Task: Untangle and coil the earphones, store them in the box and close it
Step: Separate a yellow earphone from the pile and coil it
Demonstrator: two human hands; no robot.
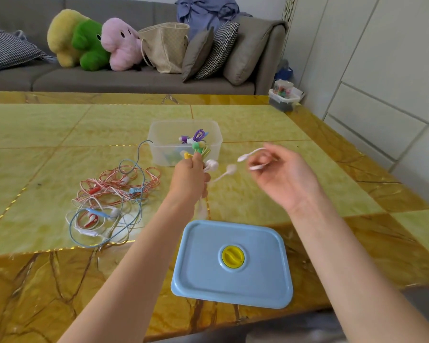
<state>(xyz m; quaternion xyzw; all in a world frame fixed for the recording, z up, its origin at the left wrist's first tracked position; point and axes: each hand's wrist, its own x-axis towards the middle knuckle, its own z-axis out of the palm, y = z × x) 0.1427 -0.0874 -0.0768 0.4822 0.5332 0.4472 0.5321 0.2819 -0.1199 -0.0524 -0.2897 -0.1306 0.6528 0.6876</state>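
Coiling is under way: the left hand (190, 178) grips a white earphone set (212, 165) above the tabletop (258, 125) while the loosely curled right hand (282, 175) winds its blurred cord, which next belongs in the open box (164, 134), its lid (232, 263) nearby.

One box (159, 134), one lid (208, 268), perhaps three tangled earphones (109, 194).

Clear box (166, 144) open at our 12 o'clock, coiled purple and green earphones (198, 141) inside | blue lid (230, 285) with yellow knob flat at our 6 | tangled red, white and blue earphones (112, 201) at 9 | blurred white earphones (229, 169) held above our table.
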